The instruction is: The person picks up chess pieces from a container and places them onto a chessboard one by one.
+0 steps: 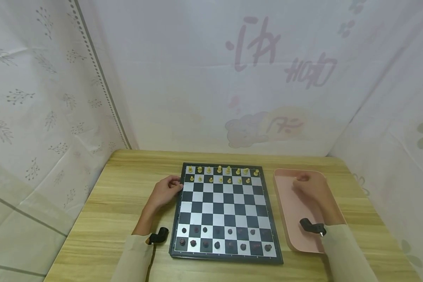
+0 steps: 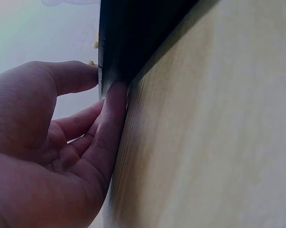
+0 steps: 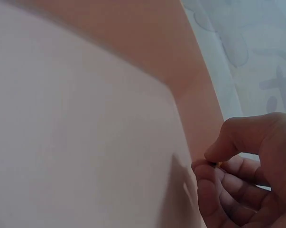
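A chessboard (image 1: pixel 218 208) lies on the wooden table. Yellow chess pieces (image 1: pixel 219 169) stand in two rows at its far end, dark pieces (image 1: pixel 217 245) in two rows at its near end. My left hand (image 1: pixel 166 190) holds the board's left side near the far end, thumb at the upper edge and fingers against the side, low by the table. Over the far part of a pink tray (image 1: pixel 297 211), my right hand (image 1: pixel 311 188) pinches a small yellow chess piece (image 3: pixel 219 164) between thumb and fingertips. Most of that piece is hidden by the fingers.
The tray with its raised rim (image 1: pixel 277 192) stands just right of the board. Bare wooden tabletop (image 1: pixel 116 203) stretches to the left. A white printed cloth (image 1: pixel 197 78) hangs behind the table's far edge and along both sides.
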A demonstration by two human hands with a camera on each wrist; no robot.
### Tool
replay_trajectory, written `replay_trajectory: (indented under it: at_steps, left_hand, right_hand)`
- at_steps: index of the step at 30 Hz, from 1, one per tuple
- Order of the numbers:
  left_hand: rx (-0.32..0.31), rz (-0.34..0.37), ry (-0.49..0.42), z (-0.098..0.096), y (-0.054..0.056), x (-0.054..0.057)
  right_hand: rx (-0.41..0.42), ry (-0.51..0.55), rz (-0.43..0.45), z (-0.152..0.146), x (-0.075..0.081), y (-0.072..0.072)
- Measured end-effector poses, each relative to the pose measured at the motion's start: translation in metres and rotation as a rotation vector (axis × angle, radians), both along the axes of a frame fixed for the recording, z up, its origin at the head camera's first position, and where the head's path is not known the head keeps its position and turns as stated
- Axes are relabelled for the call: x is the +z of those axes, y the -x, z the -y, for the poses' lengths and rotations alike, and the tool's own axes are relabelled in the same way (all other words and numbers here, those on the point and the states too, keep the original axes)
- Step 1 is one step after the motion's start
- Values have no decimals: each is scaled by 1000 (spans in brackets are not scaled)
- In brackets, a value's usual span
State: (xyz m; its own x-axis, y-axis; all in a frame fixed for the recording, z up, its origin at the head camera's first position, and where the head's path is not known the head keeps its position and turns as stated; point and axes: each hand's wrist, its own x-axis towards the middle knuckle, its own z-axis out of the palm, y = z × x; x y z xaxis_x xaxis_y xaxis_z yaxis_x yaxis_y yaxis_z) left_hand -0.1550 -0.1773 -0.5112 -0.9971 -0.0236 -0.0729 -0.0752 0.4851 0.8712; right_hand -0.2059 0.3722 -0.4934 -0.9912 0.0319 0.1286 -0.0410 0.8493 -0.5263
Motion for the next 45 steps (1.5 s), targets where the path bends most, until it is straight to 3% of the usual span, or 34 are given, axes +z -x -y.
replay_trajectory:
  at_steps: [6, 12, 27, 37, 45]
  left_hand:
    - [2, 9, 4, 0, -1, 0]
    - [1, 7, 5, 0, 0, 0]
    - [4, 6, 8, 0, 0, 0]
    - [6, 10, 17, -1, 1, 0]
    - [-8, -6, 29, 0, 0, 1]
  right_hand:
    - [12, -49, -50, 10, 3, -3]
    - [20, -20, -50, 23, 9, -8]
    - [100, 270, -6, 50, 16, -7]
    - [130, 190, -28, 70, 24, -7]
    - [205, 181, -22, 83, 24, -1]
